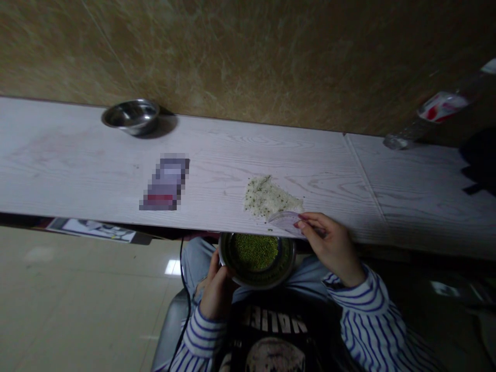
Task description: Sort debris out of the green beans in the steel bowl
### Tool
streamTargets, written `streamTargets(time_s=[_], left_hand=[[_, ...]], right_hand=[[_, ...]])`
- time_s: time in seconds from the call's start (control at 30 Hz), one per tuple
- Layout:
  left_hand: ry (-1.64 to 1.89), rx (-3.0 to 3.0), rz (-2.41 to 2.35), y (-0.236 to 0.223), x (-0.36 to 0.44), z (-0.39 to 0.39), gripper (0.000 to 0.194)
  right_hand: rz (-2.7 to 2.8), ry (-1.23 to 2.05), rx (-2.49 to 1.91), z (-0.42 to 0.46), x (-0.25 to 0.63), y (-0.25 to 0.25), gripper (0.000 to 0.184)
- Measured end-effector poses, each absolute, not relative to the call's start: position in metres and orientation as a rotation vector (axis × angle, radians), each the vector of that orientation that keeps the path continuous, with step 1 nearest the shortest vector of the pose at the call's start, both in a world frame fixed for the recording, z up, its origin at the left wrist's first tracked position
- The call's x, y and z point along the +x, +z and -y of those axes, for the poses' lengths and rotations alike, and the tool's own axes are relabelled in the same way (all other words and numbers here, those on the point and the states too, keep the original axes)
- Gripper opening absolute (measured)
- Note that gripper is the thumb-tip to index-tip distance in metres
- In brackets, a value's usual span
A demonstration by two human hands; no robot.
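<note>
My left hand point(217, 285) grips the left rim of a metal bowl point(289, 268), held over my lap just below the table's front edge. Green mung beans point(256, 251) cover the bottom of this bowl. Between the thumb and fingers of my right hand point(332, 243) is a clear, half-round plastic piece that looks like a protractor point(284, 221). It lies low at the table edge, against the near side of a spread of white rice grains point(267, 199). Green beans are scattered among the rice.
On the white wood-grain table point(217, 170) a second metal bowl point(132, 118) stands back left, near the wall. A blurred-out flat phone-like object point(166, 183) lies left of the rice. A clear plastic bottle point(437, 108) and a dark object point(480, 160) are at the right.
</note>
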State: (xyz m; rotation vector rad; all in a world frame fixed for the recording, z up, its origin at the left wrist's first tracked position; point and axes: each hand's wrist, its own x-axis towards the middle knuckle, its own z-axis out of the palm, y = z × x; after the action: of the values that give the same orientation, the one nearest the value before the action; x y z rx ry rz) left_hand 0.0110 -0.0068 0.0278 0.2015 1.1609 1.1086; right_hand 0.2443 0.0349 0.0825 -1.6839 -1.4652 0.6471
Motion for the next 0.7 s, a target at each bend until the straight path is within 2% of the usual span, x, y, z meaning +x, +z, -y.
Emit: streamTargets(time_s=[0.4,0.7], left_hand=[[1.121,0.193,-1.171,0.029,0.011,0.006,0.069],[1.105,0.186,-1.157,0.031,0.012,0.005,0.07]], right_hand=[[1.492,0.627,-1.662,-0.041,0.235,0.081,0.02],[1.385,0.583,-1.675,-0.044,0.246,0.076,0.022]])
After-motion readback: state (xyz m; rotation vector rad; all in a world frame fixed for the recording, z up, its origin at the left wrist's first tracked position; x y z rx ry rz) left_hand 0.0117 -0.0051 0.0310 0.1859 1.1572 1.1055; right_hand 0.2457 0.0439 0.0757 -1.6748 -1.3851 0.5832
